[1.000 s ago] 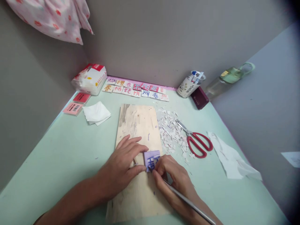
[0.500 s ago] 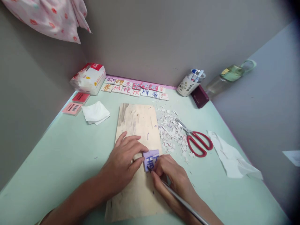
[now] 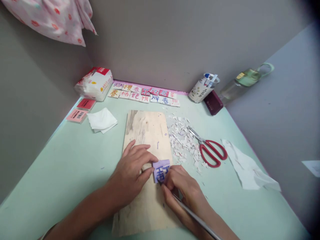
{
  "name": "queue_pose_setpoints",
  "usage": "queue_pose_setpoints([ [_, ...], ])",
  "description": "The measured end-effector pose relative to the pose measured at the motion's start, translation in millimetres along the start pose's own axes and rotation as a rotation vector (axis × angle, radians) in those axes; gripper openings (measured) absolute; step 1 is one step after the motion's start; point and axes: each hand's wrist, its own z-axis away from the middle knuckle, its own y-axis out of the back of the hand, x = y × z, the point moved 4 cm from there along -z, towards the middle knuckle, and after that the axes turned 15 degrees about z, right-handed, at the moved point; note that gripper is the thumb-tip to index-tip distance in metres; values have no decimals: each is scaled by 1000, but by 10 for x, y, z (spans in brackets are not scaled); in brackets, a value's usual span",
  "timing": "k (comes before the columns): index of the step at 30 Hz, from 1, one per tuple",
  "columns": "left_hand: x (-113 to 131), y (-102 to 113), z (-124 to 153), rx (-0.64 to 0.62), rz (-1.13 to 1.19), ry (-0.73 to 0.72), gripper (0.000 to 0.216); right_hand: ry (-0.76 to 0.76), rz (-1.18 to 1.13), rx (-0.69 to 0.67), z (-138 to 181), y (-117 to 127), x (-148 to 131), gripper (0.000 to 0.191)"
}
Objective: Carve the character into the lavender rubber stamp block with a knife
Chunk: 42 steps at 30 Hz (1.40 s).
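Observation:
A small purple carving block (image 3: 161, 166) with a blue character on it lies on the wooden board (image 3: 147, 130). Thumb and forefinger of my left hand (image 3: 135, 170) grip its left edge, while the other fingers rest on the board. In my right hand (image 3: 183, 186) is a slim metal carving knife (image 3: 197, 218), held like a pen. Its dark tip touches the lower part of the block near the blue strokes. My right fingers cover the block's right side.
White shavings (image 3: 181, 140) and red-handled scissors (image 3: 212, 153) lie right of the board. Tissues (image 3: 250, 166) flank it. Behind stand rows of character tiles (image 3: 145, 95), a tissue pack (image 3: 96, 83), a can (image 3: 202, 90), a dark red box (image 3: 213, 103) and a bottle (image 3: 240, 85).
The knife tip has shifted very slightly down on the block. My left hand and the block have stayed in place.

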Motion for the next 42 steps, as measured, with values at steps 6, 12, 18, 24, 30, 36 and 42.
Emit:
queue_pose_setpoints([
  [6,9,1,-5,-12,4,4,18,11,-26,-28,33,11,0,24],
  [12,6,6,-5,-14,1,10,18,1,-29,-19,59,9,20,24],
  [18,-11,-8,-5,-7,12,11,18,229,67,195,130,-96,15,28],
  [24,-37,9,21,1,1,6,19,207,53,244,128,-120,28,30],
  [30,-79,57,95,-66,-92,-41,44,7,-128,117,67,-60,120,24],
  [36,-97,42,107,-118,-222,-98,68,-40,-160,91,58,-88,132,26],
  [42,-56,47,117,-139,-240,-133,60,-91,-205,86,74,-94,146,27],
])
